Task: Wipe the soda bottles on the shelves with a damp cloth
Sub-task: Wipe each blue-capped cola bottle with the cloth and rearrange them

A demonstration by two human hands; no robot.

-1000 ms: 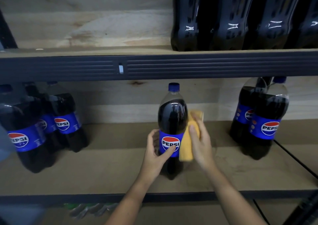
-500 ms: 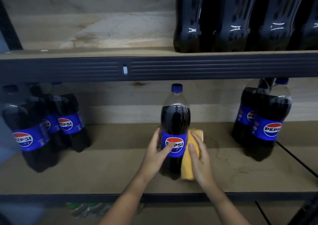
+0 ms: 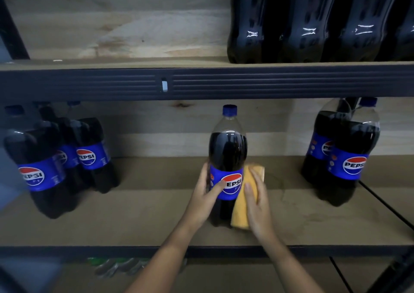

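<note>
A tall Pepsi bottle [image 3: 227, 149] with a blue cap and blue label stands upright in the middle of the lower shelf [image 3: 145, 216]. My left hand [image 3: 207, 194] grips its left side at the label, thumb across the front. My right hand [image 3: 257, 201] presses a folded yellow cloth [image 3: 240, 212] flat against the bottle's right side, fingers straight over the cloth. The cloth reaches from the label down to the bottle's base.
Three Pepsi bottles [image 3: 56, 167] cluster at the shelf's left end and two more Pepsi bottles [image 3: 345, 156] at its right. Several dark soda bottles [image 3: 313, 21] line the upper shelf [image 3: 112, 82] at right. A black cable [image 3: 387, 205] crosses the lower shelf's right side.
My right hand and the cloth have slid down the bottle's right side, from its shoulder to the label and lower body. My left hand keeps its hold on the label.
</note>
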